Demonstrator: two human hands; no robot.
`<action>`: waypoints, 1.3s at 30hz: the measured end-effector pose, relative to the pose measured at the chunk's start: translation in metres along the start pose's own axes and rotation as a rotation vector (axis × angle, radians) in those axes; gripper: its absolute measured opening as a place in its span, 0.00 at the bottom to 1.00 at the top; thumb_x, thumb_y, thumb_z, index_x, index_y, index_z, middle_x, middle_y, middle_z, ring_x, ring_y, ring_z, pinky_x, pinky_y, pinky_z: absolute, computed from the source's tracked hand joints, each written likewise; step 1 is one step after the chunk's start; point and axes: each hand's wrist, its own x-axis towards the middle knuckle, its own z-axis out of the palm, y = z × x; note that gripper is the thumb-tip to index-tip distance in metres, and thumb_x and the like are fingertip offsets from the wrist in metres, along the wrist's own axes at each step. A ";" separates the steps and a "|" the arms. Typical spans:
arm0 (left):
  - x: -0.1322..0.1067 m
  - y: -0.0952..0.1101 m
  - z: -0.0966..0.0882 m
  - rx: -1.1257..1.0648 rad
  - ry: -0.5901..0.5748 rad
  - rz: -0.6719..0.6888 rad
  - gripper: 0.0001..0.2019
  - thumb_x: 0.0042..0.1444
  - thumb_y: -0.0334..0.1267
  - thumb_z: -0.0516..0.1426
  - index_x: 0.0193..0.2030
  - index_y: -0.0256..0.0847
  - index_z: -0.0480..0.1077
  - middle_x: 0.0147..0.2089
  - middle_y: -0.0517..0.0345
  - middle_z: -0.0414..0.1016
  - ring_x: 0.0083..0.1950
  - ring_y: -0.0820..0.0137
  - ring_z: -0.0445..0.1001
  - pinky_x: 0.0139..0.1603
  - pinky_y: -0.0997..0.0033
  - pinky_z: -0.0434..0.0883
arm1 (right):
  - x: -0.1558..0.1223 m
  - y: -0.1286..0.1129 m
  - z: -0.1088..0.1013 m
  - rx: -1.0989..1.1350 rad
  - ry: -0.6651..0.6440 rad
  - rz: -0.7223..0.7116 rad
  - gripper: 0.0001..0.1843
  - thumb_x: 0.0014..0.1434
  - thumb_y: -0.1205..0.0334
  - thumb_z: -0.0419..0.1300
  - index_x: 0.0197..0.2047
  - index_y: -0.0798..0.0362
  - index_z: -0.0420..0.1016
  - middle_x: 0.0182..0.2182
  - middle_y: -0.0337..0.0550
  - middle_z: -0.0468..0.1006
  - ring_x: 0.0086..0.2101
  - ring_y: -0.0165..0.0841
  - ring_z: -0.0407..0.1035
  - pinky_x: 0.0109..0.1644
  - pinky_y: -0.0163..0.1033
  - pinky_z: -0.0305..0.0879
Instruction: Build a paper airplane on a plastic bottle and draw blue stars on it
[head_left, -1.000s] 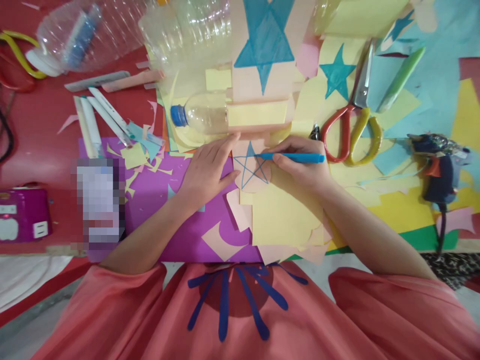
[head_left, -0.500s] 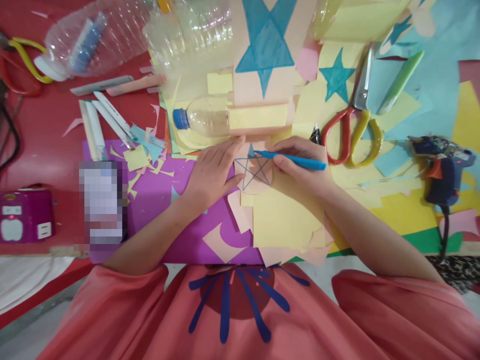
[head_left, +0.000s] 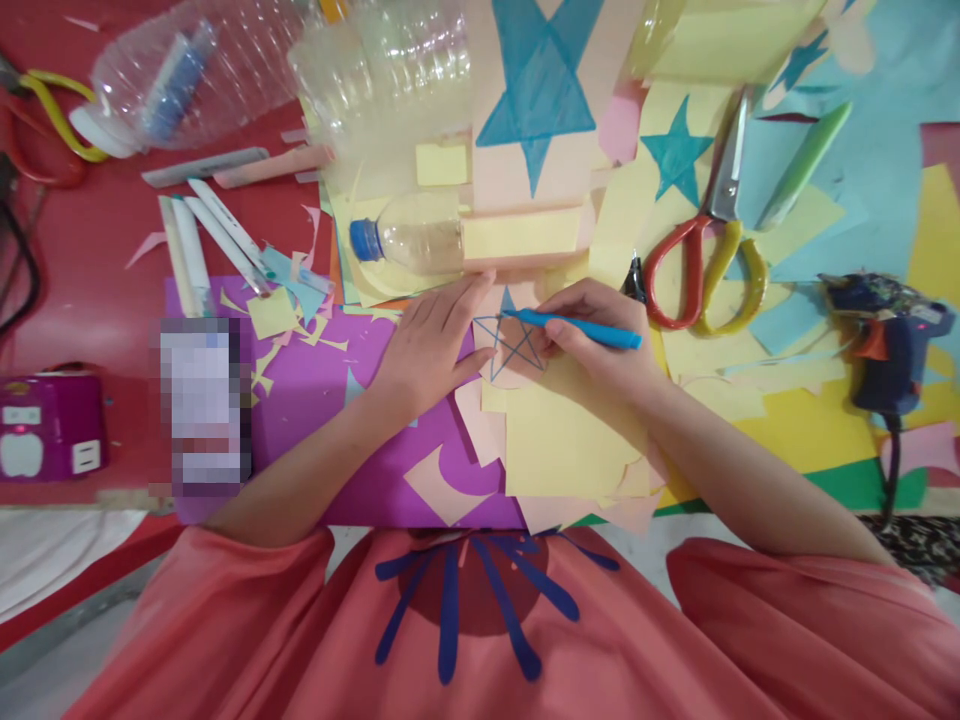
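Note:
A blue marker (head_left: pixel 585 328) sits in the closed fingers of my right hand (head_left: pixel 600 325). Its tip meets a small round pale-pink paper (head_left: pixel 517 368) near the top of a star outlined in blue. The star's upper point (head_left: pixel 508 300) is coloured blue. My left hand (head_left: pixel 431 345) lies flat, fingers stretched out, at the paper's left edge. Just beyond both hands lies a small clear bottle (head_left: pixel 416 235) with a blue cap, beside a folded yellow paper strip (head_left: pixel 521 233). Yellow paper (head_left: pixel 577 435) is under the near side of the round piece.
Scissors (head_left: pixel 709 250) and a green cutter (head_left: pixel 806 165) lie right of my right hand, with a glue gun (head_left: pixel 889 340) farther right. Left are several markers (head_left: pixel 221 235), a phone (head_left: pixel 199 400) and a purple power block (head_left: pixel 49 425). Large plastic bottles (head_left: pixel 202 75) lie at the back.
My right hand and the marker have shifted slightly; the tip is a little lower on the star. The star's upper point shows more blue. My left hand stays flat on the paper's edge.

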 end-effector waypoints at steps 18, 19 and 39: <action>0.001 -0.001 -0.001 -0.050 0.032 -0.012 0.29 0.65 0.40 0.51 0.72 0.40 0.50 0.70 0.43 0.62 0.69 0.58 0.64 0.68 0.56 0.63 | 0.000 0.002 0.000 -0.063 -0.029 -0.004 0.11 0.58 0.54 0.65 0.32 0.53 0.73 0.22 0.36 0.75 0.23 0.25 0.69 0.29 0.34 0.67; 0.001 -0.001 -0.002 -0.058 0.030 -0.014 0.29 0.65 0.40 0.50 0.72 0.40 0.49 0.70 0.43 0.62 0.70 0.58 0.63 0.68 0.55 0.63 | 0.000 0.001 0.000 -0.071 -0.036 -0.003 0.11 0.58 0.54 0.65 0.31 0.53 0.73 0.22 0.36 0.75 0.23 0.26 0.69 0.30 0.34 0.67; 0.001 0.000 -0.003 -0.051 0.031 -0.009 0.29 0.65 0.39 0.51 0.71 0.38 0.50 0.69 0.42 0.63 0.70 0.58 0.63 0.68 0.55 0.63 | 0.000 -0.002 -0.001 -0.101 -0.051 0.007 0.11 0.57 0.54 0.65 0.30 0.53 0.76 0.22 0.37 0.75 0.24 0.26 0.69 0.31 0.35 0.69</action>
